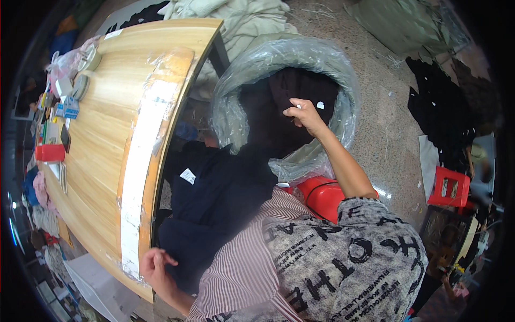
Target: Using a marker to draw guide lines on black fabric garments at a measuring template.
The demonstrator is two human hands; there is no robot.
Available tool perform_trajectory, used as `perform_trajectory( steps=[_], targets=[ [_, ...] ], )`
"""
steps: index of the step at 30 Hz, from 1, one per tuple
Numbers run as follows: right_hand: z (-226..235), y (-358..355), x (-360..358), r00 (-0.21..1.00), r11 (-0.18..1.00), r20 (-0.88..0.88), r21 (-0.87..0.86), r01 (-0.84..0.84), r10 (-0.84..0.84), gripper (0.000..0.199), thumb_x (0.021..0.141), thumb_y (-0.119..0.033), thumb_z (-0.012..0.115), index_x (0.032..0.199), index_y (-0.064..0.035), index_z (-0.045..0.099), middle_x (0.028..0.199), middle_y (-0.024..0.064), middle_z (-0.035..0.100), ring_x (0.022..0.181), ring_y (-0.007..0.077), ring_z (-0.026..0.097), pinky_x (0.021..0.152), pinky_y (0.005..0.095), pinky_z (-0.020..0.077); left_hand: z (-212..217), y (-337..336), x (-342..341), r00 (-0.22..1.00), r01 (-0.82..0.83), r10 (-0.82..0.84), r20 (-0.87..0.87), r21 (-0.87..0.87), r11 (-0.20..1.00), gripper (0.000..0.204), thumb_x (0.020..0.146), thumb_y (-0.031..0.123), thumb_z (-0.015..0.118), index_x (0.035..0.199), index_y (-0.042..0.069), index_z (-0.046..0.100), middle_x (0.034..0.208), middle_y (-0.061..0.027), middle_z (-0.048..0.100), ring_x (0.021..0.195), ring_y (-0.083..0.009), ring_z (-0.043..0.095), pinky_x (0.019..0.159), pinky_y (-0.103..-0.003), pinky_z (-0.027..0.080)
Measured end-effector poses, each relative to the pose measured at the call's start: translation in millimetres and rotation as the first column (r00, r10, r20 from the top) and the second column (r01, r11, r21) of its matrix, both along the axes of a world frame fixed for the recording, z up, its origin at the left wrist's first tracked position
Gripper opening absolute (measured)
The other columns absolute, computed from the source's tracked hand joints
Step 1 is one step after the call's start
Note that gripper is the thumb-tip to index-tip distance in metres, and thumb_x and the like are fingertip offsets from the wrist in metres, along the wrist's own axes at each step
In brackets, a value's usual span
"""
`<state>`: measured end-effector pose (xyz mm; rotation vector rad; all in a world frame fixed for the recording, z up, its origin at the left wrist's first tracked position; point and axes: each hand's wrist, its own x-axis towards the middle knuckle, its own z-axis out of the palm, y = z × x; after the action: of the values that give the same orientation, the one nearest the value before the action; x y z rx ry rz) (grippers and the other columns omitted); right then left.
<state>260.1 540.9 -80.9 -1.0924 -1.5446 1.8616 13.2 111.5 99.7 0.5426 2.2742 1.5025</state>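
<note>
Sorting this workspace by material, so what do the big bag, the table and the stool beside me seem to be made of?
Bag: thin clear plastic film, glossy and crinkled, dark cloth visible inside. Table: pale wood or wood-look laminate, grain lines showing, edge covered in shiny tape. Stool: red, probably moulded plastic, smooth with cut-out slots.

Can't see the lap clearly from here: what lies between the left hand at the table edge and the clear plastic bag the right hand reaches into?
In the head view, a dark navy garment with a white tag lies between the left hand and the plastic bag.

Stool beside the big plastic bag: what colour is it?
Red; the stool shows in the head view, below the clear plastic bag.
</note>
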Motion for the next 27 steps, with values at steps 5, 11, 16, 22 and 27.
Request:
perform_trajectory(
  steps=[5,11,16,22,27],
  targets=[
    [89,-75,-66,0.909,0.818,-0.173,0.522,-0.242,0.379,0.022,0.068,-0.012,0.075,0.083,-0.0001,0.064,0.064,0.0023,0.057,0.061,0.0072,0.054,0.054,0.0262,0.0439,-13,96,-13,0.829,0.414,-0.437,0.35,0.142,0.899,0.037,0.095,0.024,0.055,0.119,-0.004,0.049,0.078,-0.0142,0.062,0.066,-0.0189,0.064,0.059,-0.027,0.054],
    [176,-233,-147,0.11,0.34,-0.34,0.749,-0.568,0.934,0.026,0.072,-0.017,0.071,0.093,-0.0022,0.067,0.076,0.0143,0.065,0.07,0.0254,0.065,0.062,0.0335,0.0502,-66,146,21,0.883,0.33,-0.409,0.229,0.316,0.89,0.066,0.09,0.018,0.061,0.143,0.0,0.027,0.111,-0.0194,0.06,0.094,-0.0188,0.065,0.08,-0.025,0.055],
    [142,-240,-144,0.095,0.304,-0.312,0.735,-0.607,0.945,0.031,0.075,-0.019,0.07,0.102,-0.0046,0.066,0.081,0.0122,0.066,0.076,0.0262,0.065,0.067,0.0326,0.0507,-67,121,5,0.497,0.378,-0.498,0.71,0.339,0.862,0.063,0.085,-0.003,0.059,0.142,0.002,0.032,0.123,-0.0137,0.058,0.103,-0.0191,0.063,0.088,-0.029,0.052],
    [78,-151,-81,0.805,0.839,-0.326,-0.061,-0.541,0.496,0.022,0.082,-0.017,0.069,0.1,-0.0051,0.067,0.083,0.0021,0.066,0.069,0.0075,0.061,0.063,0.0251,0.0495,-60,123,16,0.466,0.42,-0.513,0.721,0.329,0.845,0.067,0.08,-0.004,0.066,0.14,0.002,0.036,0.127,-0.0128,0.056,0.109,-0.0208,0.061,0.091,-0.032,0.051],
    [-84,-62,-39,0.86,0.918,0.408,0.365,0.154,-0.306,0.031,0.079,-0.029,0.07,0.096,-0.0028,0.067,0.087,0.012,0.069,0.082,0.0237,0.066,0.075,0.033,0.052,-49,130,26,0.602,0.509,-0.448,0.66,0.114,0.853,0.06,0.075,-0.018,0.051,0.132,0.0,0.046,0.114,-0.0109,0.063,0.096,-0.0169,0.066,0.082,-0.027,0.053]
  ],
)
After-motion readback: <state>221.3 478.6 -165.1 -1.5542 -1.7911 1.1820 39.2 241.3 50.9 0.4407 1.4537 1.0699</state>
